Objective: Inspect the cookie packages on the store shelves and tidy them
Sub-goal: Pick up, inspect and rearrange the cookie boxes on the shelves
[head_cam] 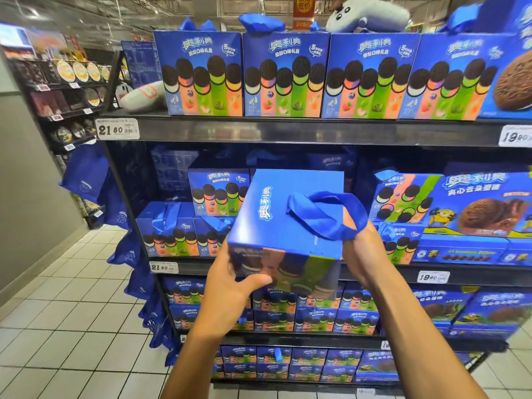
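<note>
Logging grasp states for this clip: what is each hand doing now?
Left hand: grips the blue cardboard cookie gift box at its lower front.
Right hand: grips the box's blue ribbon handle.

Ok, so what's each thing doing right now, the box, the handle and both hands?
Cookie gift box: off the shelf, held tilted, top facing the camera.
Ribbon handle: pulled up, loose.
Left hand: grips the box's lower front.
Right hand: holds the handle.

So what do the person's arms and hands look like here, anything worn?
Both hands, left and right, are bare: no gloves, rings or watch visible. The forearms are bare down to the bottom edge of the frame, with no sleeves in view.
</note>
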A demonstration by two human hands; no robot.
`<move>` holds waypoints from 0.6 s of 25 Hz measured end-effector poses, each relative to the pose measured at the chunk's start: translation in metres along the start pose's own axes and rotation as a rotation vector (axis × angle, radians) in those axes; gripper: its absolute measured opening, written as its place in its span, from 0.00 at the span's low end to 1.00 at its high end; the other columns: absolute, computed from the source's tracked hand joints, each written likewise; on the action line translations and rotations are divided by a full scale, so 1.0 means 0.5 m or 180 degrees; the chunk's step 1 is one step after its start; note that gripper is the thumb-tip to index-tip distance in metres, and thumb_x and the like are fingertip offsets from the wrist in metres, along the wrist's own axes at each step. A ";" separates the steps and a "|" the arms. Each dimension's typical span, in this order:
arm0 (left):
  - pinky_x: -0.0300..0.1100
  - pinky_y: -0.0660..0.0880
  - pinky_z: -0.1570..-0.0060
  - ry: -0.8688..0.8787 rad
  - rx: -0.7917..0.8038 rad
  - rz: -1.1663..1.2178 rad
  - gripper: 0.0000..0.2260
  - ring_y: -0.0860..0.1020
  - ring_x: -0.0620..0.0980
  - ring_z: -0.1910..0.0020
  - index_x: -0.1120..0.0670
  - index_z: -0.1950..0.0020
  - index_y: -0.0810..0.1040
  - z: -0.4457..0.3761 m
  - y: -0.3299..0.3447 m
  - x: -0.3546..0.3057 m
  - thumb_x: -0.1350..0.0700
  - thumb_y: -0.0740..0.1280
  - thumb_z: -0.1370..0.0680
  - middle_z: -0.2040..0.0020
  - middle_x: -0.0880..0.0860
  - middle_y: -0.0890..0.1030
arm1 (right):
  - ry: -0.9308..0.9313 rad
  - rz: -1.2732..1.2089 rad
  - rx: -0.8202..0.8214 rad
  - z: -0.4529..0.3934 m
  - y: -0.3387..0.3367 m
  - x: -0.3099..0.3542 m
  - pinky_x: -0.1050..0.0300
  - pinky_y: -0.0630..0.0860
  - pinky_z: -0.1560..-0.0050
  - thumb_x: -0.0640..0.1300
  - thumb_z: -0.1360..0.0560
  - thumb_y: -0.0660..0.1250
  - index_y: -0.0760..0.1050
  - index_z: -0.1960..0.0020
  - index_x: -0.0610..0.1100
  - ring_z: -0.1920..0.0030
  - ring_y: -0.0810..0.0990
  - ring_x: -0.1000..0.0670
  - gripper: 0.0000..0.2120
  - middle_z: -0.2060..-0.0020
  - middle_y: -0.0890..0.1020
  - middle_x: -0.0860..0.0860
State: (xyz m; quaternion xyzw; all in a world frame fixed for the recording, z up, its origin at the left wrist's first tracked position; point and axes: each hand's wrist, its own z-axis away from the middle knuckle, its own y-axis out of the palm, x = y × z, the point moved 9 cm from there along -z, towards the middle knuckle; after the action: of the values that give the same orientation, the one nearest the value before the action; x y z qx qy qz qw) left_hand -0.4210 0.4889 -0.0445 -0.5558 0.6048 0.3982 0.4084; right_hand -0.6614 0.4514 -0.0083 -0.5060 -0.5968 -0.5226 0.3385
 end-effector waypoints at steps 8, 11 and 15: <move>0.54 0.75 0.35 -0.0293 0.0117 0.1378 0.24 0.76 0.58 0.34 0.58 0.27 0.69 -0.049 -0.018 0.003 0.60 0.64 0.24 0.32 0.59 0.78 | 0.0128 0.0239 0.0216 0.032 0.006 -0.012 0.58 0.82 0.54 0.56 0.25 0.69 0.82 0.39 0.46 0.46 0.86 0.49 0.19 0.43 0.86 0.46; 0.47 0.81 0.46 -0.0693 0.0035 0.1776 0.24 0.82 0.53 0.42 0.59 0.27 0.69 -0.046 -0.008 0.034 0.58 0.61 0.23 0.36 0.56 0.81 | 0.0284 -0.0086 0.0314 0.049 0.029 -0.020 0.54 0.82 0.49 0.56 0.27 0.71 0.82 0.39 0.44 0.42 0.84 0.45 0.22 0.40 0.84 0.43; 0.50 0.77 0.38 -0.0952 0.0010 0.1974 0.24 0.78 0.54 0.36 0.58 0.26 0.69 -0.042 0.001 0.063 0.58 0.61 0.23 0.33 0.57 0.78 | 0.0345 -0.0138 0.0322 0.069 0.034 -0.031 0.47 0.80 0.40 0.57 0.24 0.67 0.82 0.38 0.49 0.38 0.83 0.44 0.19 0.39 0.84 0.46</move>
State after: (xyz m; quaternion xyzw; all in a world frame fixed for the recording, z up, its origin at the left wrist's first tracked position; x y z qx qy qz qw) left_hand -0.4243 0.4584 -0.0667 -0.2803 0.6790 0.5795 0.3529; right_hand -0.6366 0.4797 -0.0257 -0.4461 -0.6141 -0.5256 0.3841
